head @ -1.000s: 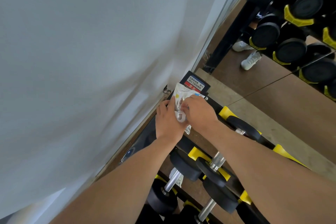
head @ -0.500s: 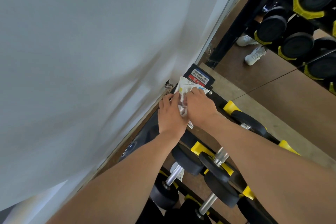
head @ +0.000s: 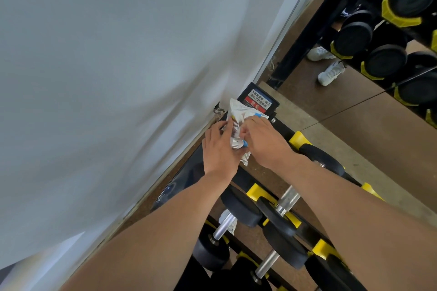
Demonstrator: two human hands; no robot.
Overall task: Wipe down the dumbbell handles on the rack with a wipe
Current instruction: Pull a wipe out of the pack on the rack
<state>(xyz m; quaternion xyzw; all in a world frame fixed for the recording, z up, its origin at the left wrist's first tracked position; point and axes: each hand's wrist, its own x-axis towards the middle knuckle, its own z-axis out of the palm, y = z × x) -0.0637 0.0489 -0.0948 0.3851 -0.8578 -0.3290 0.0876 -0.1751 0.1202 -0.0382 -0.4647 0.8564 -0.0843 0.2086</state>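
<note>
Both hands (head: pixel 221 146) (head: pixel 264 143) lifted; wipe packet (head: pixel 237 123) pinched between fingers

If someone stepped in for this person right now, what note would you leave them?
Left hand: holds the wipe packet at its left side.
Right hand: pinches the packet near its blue tab.
Packet: held over the top end of the dumbbell rack, beside the warning label.
Done: no loose wipe in either hand; whether any handle has been wiped cannot be told.
Left: pull out a wipe, then wipe the dumbbell handles below.
</note>
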